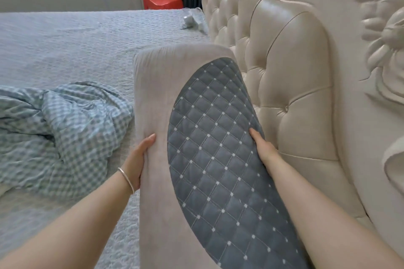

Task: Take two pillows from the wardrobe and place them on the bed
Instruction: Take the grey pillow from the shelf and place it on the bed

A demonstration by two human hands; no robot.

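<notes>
Both forearms are bare, with no sleeves showing. The left hand (140, 155) has a thin, pale metallic bangle (126, 179) at the wrist. The right hand (262, 148) wears nothing.

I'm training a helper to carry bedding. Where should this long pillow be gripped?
Probably along its two long edges, one hand from each side, as here: left hand on the beige edge, right hand on the quilted edge. The pillow is long and soft.
</notes>
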